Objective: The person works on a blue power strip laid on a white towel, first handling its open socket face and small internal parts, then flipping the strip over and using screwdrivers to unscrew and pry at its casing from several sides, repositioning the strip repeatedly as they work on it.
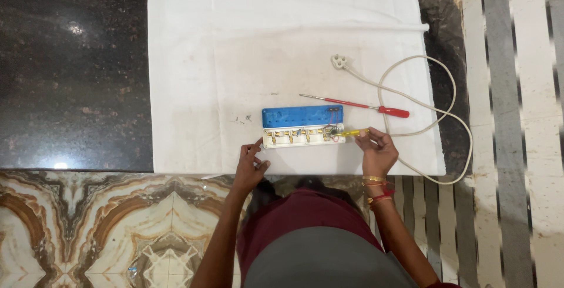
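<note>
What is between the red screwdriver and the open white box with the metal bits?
The blue cover lies between the red screwdriver and the open white box, right against the box's far edge. The head view shows this.

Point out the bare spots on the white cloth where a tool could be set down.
Free: the cloth left of the blue cover, and the wide stretch above the red screwdriver. Crowded: the lower right, where the open strip, both hands, the yellow tool and the cord bunch.
</note>
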Demonstrator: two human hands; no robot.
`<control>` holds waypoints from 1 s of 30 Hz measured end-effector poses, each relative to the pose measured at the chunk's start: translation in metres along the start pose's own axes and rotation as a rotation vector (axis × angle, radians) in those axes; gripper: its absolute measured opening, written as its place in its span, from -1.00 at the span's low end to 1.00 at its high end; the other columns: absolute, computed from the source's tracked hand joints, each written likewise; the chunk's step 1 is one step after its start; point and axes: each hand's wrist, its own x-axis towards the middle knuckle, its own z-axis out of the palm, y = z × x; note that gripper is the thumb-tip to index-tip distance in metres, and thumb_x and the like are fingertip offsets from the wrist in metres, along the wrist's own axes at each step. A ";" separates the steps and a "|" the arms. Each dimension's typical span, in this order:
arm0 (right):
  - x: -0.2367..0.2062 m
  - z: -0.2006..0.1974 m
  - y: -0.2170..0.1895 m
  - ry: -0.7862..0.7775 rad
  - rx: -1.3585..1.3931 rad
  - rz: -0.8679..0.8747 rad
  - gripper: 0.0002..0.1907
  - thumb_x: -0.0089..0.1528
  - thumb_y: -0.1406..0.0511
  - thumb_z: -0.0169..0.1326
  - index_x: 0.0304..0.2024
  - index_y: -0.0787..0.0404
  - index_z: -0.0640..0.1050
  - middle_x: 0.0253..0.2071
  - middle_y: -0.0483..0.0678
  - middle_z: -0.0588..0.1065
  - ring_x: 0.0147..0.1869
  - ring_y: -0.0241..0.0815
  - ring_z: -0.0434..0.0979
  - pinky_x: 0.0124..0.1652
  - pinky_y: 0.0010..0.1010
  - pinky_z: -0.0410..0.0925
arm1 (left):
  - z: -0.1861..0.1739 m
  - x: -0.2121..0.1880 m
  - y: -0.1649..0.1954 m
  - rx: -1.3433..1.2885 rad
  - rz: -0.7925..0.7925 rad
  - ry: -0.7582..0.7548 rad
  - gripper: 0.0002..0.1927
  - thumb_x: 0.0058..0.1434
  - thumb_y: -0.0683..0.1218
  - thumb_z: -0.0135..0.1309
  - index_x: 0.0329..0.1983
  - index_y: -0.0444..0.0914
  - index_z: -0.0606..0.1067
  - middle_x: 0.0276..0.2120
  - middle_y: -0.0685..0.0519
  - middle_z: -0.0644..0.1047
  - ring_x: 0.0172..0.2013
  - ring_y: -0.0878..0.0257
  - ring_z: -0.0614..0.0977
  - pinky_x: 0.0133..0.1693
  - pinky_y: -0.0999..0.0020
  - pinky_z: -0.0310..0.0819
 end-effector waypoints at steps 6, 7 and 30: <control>0.005 0.002 -0.002 0.065 -0.010 -0.030 -0.70 0.26 0.43 0.24 -0.03 0.50 0.50 -0.12 0.16 0.56 -0.10 -0.08 0.68 -0.06 -0.30 0.63 | 0.001 0.000 0.000 0.005 -0.007 0.013 -0.23 0.09 -0.25 0.23 0.41 -0.08 0.34 -0.02 -0.01 0.33 -0.28 0.26 0.50 -0.31 0.37 0.58; 0.005 0.003 -0.003 0.062 -0.014 -0.033 -0.70 0.26 0.43 0.24 -0.03 0.50 0.50 -0.12 0.16 0.56 -0.10 -0.08 0.68 -0.06 -0.30 0.62 | 0.001 0.000 -0.001 0.003 -0.013 0.010 -0.22 0.09 -0.25 0.23 0.42 -0.07 0.33 -0.02 -0.01 0.33 -0.28 0.26 0.50 -0.31 0.38 0.59; 0.009 0.014 -0.002 -0.016 0.045 0.017 -0.75 0.26 0.45 0.21 -0.07 0.50 0.50 -0.15 0.15 0.57 -0.10 -0.06 0.69 -0.08 -0.29 0.63 | 0.000 0.000 0.004 -0.006 -0.034 0.006 -0.23 0.10 -0.25 0.22 0.41 -0.08 0.33 -0.01 0.00 0.32 -0.29 0.27 0.51 -0.31 0.38 0.60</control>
